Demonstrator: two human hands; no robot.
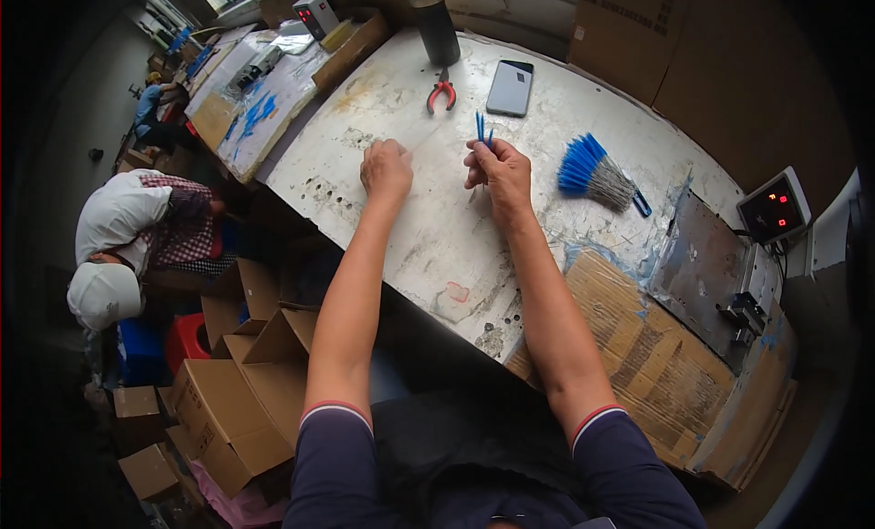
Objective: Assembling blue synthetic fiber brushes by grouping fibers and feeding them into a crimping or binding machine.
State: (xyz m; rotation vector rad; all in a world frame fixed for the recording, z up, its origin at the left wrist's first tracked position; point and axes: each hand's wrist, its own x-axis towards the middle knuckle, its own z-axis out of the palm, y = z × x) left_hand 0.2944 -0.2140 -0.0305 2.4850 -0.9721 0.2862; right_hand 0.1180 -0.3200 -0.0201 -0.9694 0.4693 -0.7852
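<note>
on the worn white table [428,246], the right hand [498,172] was closed around a few thin blue strips [481,128] whose tips stood up above the fingers, held just over the tabletop. the left hand [386,167] lay just beside it on the table, curled into a loose fist with knuckles up; whether it held anything i could not tell. a bundle of the same blue strips [594,172], fanned out at one end, lay on the table to the right of the right hand. beyond the hands, toward the table's far edge, red-handled pliers [441,93] lay near a dark phone [509,88], with a dark bottle [433,24] standing just behind the pliers. off the table's left side, a person in a white cap [105,294] bent over among open cardboard boxes [239,383] on the floor
</note>
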